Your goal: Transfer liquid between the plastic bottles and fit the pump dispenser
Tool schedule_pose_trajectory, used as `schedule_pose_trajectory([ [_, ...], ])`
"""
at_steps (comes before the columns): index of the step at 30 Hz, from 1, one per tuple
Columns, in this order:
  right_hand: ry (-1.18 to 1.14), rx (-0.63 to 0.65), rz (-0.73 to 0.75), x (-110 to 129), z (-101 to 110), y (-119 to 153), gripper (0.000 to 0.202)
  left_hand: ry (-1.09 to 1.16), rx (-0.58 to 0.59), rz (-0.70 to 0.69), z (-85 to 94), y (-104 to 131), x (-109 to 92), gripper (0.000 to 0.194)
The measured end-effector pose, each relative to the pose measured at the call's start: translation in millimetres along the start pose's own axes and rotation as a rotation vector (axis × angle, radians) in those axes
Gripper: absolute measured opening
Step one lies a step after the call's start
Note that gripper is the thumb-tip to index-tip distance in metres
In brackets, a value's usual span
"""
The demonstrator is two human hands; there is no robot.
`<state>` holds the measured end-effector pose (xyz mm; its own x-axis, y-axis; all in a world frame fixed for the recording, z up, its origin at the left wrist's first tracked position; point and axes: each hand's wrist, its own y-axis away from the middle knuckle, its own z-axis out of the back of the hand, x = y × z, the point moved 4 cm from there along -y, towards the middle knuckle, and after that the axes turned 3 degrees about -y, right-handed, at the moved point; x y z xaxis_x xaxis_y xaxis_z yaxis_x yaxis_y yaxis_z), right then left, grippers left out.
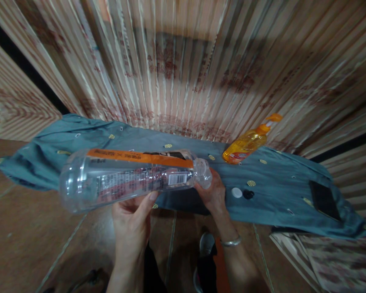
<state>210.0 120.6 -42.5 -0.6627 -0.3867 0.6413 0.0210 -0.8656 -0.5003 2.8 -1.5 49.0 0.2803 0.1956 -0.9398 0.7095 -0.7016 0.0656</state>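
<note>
A large clear plastic bottle (134, 175) with an orange-topped label and a barcode lies sideways in the air, its neck toward the right. My left hand (137, 211) holds its body from below, the thumb on the near side. At the neck, my right hand (213, 189) is closed around the clear cap end; some of its fingers are hidden behind the bottle. Beyond my right hand, an orange pump bottle (245, 144) with yellow-orange liquid stands on the blue-green cloth (274, 183). A white round cap (236, 192) and a small black piece (248, 194) lie close together on the cloth.
Toward the cloth's right end lies a dark flat rectangular object (324, 200). A pleated patterned curtain (177, 89) hangs behind the cloth-covered surface. Below are the tiled floor (30, 232) and a shoe (206, 244). Folded patterned fabric (332, 256) is at the lower right.
</note>
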Motion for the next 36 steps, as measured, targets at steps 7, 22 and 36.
schedule_pose_trajectory([
  [7, 0.008, -0.001, 0.012, 0.4, 0.0, 0.6, 0.054, -0.023, -0.017, 0.006, 1.5, 0.8, 0.0, 0.039],
  [22, -0.015, -0.013, -0.022, 2.5, 0.4, 0.4, 0.058, -0.007, -0.007, -0.017, 0.1, 0.8, -2.6, 0.038],
  [36, -0.02, -0.019, 0.008, 0.6, -0.3, 0.8, 0.059, 0.018, -0.009, -0.029, 0.1, -1.7, 0.2, 0.031],
])
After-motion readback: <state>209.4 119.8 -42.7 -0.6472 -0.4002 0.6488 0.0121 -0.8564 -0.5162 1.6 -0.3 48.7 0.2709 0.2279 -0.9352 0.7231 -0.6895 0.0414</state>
